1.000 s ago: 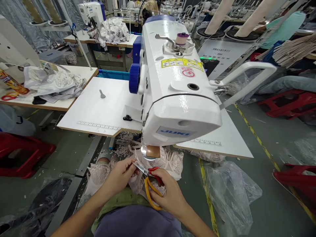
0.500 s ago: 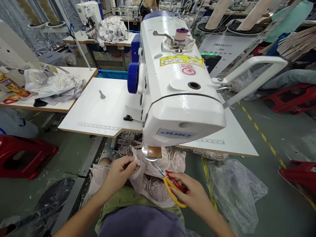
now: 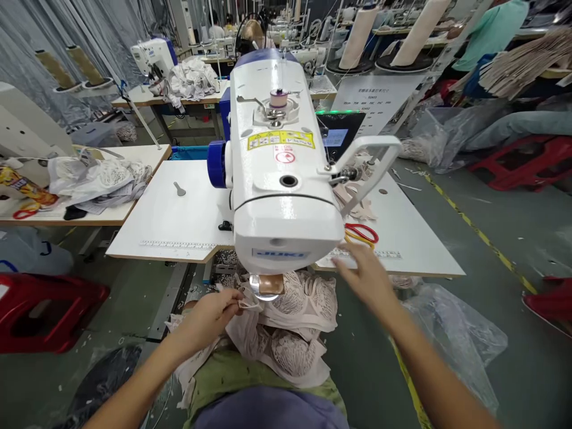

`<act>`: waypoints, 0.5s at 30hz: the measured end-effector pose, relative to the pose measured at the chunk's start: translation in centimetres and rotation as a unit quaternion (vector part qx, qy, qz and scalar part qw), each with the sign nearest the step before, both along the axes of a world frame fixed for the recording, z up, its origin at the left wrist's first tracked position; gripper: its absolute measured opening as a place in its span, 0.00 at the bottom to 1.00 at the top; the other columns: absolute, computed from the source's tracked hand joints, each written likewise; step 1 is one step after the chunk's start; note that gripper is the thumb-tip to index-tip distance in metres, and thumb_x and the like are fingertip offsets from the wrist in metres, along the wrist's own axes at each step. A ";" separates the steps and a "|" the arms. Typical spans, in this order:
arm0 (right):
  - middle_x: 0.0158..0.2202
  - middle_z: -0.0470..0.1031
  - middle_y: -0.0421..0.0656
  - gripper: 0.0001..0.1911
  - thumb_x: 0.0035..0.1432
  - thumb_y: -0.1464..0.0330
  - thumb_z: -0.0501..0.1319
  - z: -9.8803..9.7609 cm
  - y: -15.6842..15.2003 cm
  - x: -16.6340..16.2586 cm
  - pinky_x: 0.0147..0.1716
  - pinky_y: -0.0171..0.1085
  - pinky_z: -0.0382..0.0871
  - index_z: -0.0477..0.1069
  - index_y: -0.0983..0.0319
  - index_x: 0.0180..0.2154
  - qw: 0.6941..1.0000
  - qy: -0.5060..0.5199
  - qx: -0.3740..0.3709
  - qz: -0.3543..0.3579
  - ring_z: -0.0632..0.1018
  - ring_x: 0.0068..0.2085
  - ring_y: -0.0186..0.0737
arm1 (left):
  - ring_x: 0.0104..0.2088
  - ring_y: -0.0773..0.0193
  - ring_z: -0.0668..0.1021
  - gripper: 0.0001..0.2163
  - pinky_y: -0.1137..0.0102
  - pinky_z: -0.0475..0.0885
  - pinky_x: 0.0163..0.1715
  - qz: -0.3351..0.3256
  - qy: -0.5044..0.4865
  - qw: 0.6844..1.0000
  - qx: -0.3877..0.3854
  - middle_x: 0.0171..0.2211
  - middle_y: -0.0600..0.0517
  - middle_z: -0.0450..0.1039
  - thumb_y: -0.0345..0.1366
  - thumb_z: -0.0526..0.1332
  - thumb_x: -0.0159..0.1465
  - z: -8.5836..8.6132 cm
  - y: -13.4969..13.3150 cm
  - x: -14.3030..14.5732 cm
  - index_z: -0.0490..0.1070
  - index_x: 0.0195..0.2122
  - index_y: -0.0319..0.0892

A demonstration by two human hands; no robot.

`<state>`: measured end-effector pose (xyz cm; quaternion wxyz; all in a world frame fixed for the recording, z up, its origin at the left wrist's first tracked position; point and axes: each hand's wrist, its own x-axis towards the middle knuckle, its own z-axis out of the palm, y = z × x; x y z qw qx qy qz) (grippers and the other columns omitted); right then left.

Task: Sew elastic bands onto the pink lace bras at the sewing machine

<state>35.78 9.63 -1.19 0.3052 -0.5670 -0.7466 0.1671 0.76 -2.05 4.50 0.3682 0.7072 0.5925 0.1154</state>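
A white sewing machine [image 3: 281, 196] stands in front of me on a white table [image 3: 179, 214]. Pale lace fabric [image 3: 290, 333] lies in my lap under the machine's head. My left hand [image 3: 214, 316] pinches an edge of that fabric near the presser foot. Beside the table's front edge, my right hand [image 3: 366, 277] hovers with fingers spread and nothing in it. The red and yellow scissors [image 3: 361, 233] lie on the table just beyond its fingertips.
A side table [image 3: 89, 214] at the left carries bags and fabric. Red stools [image 3: 40, 310] stand on the floor at both sides. A clear plastic bag [image 3: 451, 339] lies at my right. Other sewing stations and thread cones fill the background.
My right hand has carried the scissors up from my lap to the table and let go of them. The view has tilted up. My left hand keeps its pinch on the fabric.
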 end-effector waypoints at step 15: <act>0.34 0.78 0.42 0.14 0.64 0.53 0.54 2.0 -11.4 -10.5 0.37 0.43 0.76 0.76 0.49 0.38 0.833 0.449 -0.321 0.043 0.80 0.38 0.50 | 0.21 0.69 0.67 0.16 0.73 0.59 0.22 0.073 -0.176 0.974 0.125 0.21 0.57 0.62 0.40 0.46 0.73 -0.8 -1.9 10.1 0.56 0.26 0.45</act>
